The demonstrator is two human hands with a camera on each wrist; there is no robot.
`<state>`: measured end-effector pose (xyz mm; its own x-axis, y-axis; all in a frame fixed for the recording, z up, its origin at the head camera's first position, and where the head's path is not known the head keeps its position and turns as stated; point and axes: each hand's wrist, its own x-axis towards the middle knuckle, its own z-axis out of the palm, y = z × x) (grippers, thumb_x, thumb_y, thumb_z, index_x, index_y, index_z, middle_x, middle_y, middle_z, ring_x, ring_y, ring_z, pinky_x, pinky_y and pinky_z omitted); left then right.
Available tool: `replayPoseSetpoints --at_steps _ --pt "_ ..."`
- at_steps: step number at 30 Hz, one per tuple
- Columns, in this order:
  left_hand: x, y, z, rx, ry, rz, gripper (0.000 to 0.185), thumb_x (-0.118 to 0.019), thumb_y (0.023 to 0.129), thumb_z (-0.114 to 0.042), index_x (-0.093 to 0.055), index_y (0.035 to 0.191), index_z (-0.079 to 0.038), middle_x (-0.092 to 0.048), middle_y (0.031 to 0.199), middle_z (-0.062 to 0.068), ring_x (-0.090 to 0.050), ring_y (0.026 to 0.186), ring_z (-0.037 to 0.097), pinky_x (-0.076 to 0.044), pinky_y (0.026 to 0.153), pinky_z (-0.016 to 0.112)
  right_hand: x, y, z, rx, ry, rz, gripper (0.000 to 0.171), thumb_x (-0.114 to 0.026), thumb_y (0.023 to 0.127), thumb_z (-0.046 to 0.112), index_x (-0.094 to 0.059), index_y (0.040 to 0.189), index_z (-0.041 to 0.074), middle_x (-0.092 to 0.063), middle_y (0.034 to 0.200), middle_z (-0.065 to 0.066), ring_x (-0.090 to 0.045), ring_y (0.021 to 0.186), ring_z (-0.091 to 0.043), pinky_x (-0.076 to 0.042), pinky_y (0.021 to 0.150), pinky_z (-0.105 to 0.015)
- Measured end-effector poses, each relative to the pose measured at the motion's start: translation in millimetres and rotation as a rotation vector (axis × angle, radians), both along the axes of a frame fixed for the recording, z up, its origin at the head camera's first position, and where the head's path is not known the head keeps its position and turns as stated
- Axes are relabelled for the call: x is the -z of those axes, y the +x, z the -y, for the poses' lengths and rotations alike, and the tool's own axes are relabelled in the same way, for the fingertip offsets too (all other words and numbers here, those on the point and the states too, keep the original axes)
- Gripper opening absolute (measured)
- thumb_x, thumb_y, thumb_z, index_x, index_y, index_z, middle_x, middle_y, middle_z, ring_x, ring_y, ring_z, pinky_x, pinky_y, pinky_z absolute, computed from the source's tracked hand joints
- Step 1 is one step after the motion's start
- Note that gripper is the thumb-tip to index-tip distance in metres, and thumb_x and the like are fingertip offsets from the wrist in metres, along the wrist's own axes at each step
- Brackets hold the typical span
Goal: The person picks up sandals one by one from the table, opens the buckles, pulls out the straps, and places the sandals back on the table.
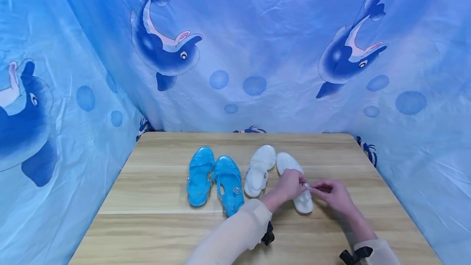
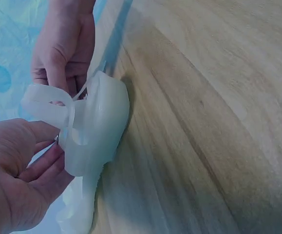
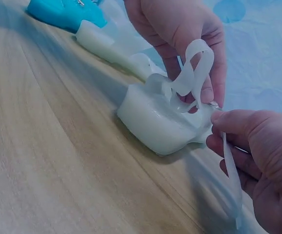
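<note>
On the table, a white sandal (image 1: 303, 204) lies with its toe pointing away and its heel nearest me. My left hand (image 1: 288, 185) reaches over its left side and pinches the ankle strap beside a small metal buckle (image 1: 306, 185). From the right, my right hand (image 1: 335, 194) pinches the same strap at the buckle between thumb and fingertips. In the right wrist view, the thin loose end of the strap (image 3: 232, 178) hangs below the right fingers, while the looped part (image 3: 199, 61) stands up above the heel. The fingers partly hide the buckle.
Just left of the worked sandal lies its white mate (image 1: 256, 181). Two blue sandals (image 1: 199, 189) lie farther left, one partly behind my left sleeve (image 1: 235, 232). The wooden table (image 1: 154, 191) is bordered by a blue dolphin-print curtain (image 1: 235, 44).
</note>
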<state>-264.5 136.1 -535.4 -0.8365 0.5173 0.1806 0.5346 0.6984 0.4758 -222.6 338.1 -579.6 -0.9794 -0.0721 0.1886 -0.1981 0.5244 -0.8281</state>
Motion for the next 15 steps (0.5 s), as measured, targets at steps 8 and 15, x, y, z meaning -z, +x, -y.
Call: replayPoseSetpoints --at_steps 8,15 --pt "5.6 -4.6 6 0.017 0.053 -0.012 0.006 -0.083 0.092 -0.025 -0.086 0.096 -0.020 -0.082 0.087 -0.010 -0.065 0.072 -0.003 -0.047 0.069 0.009 15.1 -4.1 7 -0.010 -0.071 -0.084 0.008 -0.083 0.092 0.009 -0.083 0.100 0.006 -0.083 0.102 -0.009 -0.076 0.094 -0.005 -0.059 0.081 -0.017" --pt "-4.9 -7.1 6 0.045 -0.043 -0.011 0.007 -0.081 0.095 -0.028 -0.086 0.098 -0.024 -0.082 0.087 -0.014 -0.063 0.072 -0.006 -0.043 0.066 0.007 12.6 -3.5 6 0.033 0.028 -0.105 0.010 -0.083 0.093 0.011 -0.082 0.102 0.015 -0.083 0.104 -0.005 -0.074 0.096 -0.001 -0.056 0.089 -0.015"
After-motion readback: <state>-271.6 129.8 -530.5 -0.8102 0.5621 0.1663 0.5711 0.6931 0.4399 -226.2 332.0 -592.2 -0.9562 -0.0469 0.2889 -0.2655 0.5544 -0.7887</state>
